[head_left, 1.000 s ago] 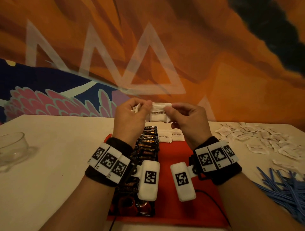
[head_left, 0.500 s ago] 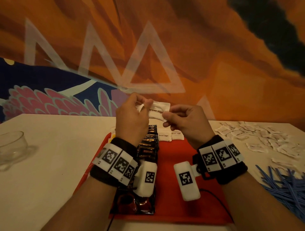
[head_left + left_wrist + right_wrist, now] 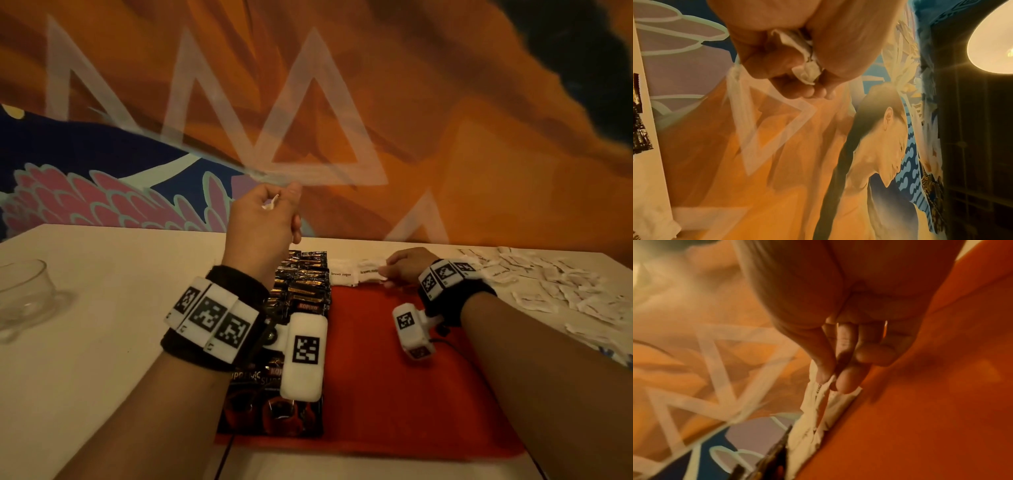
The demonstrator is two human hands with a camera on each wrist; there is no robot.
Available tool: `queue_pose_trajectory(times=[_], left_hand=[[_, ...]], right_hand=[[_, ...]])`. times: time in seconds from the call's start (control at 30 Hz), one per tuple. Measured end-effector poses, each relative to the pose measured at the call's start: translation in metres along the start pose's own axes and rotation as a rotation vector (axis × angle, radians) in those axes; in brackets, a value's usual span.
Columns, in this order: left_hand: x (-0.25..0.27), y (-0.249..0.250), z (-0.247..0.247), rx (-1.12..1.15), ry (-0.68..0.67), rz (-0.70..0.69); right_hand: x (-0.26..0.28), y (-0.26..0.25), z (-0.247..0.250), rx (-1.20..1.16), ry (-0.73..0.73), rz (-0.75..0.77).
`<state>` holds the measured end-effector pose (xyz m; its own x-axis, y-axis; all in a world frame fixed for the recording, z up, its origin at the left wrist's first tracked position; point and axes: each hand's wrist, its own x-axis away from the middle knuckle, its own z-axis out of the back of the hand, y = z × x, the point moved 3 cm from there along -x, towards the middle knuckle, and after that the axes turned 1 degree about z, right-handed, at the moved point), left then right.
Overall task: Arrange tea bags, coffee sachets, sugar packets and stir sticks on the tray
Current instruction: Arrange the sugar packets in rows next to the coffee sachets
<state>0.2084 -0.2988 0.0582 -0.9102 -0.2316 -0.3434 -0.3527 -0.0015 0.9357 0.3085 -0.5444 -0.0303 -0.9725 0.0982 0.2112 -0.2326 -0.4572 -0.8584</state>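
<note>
The right hand (image 3: 406,265) pinches a sugar packet (image 3: 371,270) down at the upper edge of the red tray (image 3: 394,377), extending the row beside the coffee sachets (image 3: 301,291), while the left hand (image 3: 262,222), raised mid-frame, clutches spare packets (image 3: 805,71) to feed it.

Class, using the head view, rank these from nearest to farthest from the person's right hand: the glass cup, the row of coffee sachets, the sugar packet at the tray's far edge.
1. Sugar packet: pinched by the right hand at the red tray's far edge.
2. Coffee sachets: row along the tray's left side.
3. Glass cup: far left on the table.
</note>
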Motion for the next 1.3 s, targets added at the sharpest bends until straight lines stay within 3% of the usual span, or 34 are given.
queue_pose_trajectory(times=[0.23, 0.4, 0.57, 0.67, 0.73, 0.87, 1.03, 1.13, 1.3], left_hand=[[0.0, -0.001, 0.0, 0.018, -0.018, 0.015], [0.003, 0.001, -0.001, 0.01, -0.027, 0.031], [0.004, 0.002, -0.002, 0.044, -0.052, 0.076], [0.004, 0.001, -0.002, 0.101, -0.096, 0.138], [0.003, -0.001, -0.004, 0.14, -0.118, 0.204], [0.006, 0.0, -0.011, 0.301, -0.186, 0.328], [0.013, 0.007, -0.016, 0.46, -0.241, 0.354], [0.016, 0.01, -0.021, 0.471, -0.324, 0.326], [0.023, 0.015, -0.026, 0.445, -0.468, 0.256]], right_hand=[[-0.024, 0.013, -0.007, 0.185, 0.005, -0.037], [-0.028, 0.004, -0.01, 0.656, 0.075, -0.049], [-0.027, 0.0, -0.009, 0.709, 0.092, -0.071], [-0.019, -0.009, -0.001, 0.697, 0.172, -0.038], [-0.007, -0.022, 0.002, 0.586, 0.201, 0.076], [0.047, -0.062, -0.002, 0.08, 0.174, 0.401], [0.124, -0.097, -0.017, -0.232, 0.006, 0.821], [0.14, -0.099, -0.023, -0.274, -0.015, 0.883], [0.134, -0.095, -0.023, -0.215, 0.128, 0.859]])
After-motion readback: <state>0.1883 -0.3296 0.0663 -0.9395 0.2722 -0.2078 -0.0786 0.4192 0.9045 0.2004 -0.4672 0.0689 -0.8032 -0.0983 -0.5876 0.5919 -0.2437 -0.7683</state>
